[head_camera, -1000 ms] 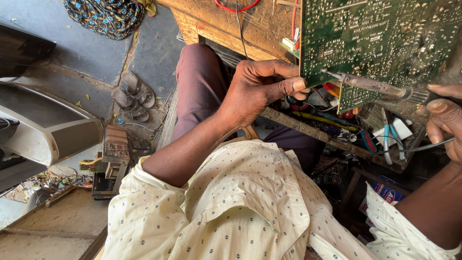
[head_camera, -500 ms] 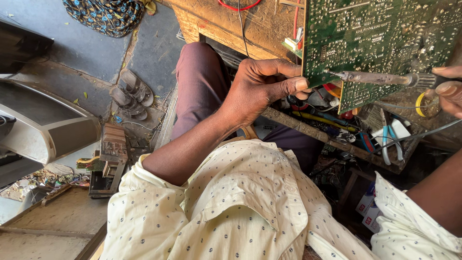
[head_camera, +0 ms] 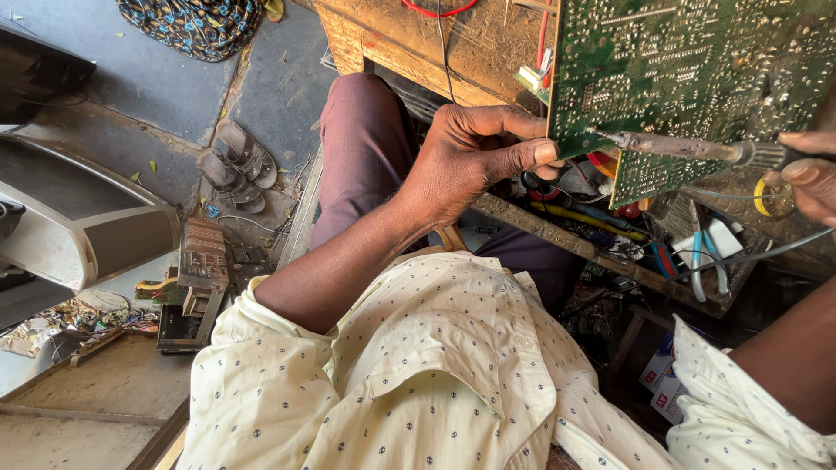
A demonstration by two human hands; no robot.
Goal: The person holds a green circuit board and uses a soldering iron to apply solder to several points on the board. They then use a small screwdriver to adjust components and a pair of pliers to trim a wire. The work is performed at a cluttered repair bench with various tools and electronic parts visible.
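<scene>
A: Where's the green circuit board (head_camera: pixel 697 78) sitting?

B: Upper right of view, solder side up, tilted up off the wooden bench (head_camera: pixel 409 39). Its lower-left edge is pinched by the left hand (head_camera: pixel 475 161), thumb on the near face, other fingers curled round behind. Grip is closed tight on the board.

A: And the right hand (head_camera: pixel 810 178)?

B: Seen only partly at the right edge. A soldering iron (head_camera: pixel 688 150) is held in it by the handle end, fingers wrapped narrow round it. The iron is laid approx. level, tip pointing left and touching the board near its bottom edge, just beside the left thumb.

A: Anything else in that hand?

B: A yellow ring-shaped item (head_camera: pixel 771 196) is seen by the fingers; can't tell if it's held.

A: Surroundings?

B: Below the board, a cluttered tray of wires and blue-handled pliers (head_camera: pixel 705 270). A grey cable (head_camera: pixel 758 254) is trailed across it. On the floor at left, a pair of sandals (head_camera: pixel 235 165), a grey casing (head_camera: pixel 78 218), patterned cloth (head_camera: pixel 187 26) at top. Cream dotted shirt (head_camera: pixel 418 374), maroon trousers (head_camera: pixel 361 148) worn.
</scene>
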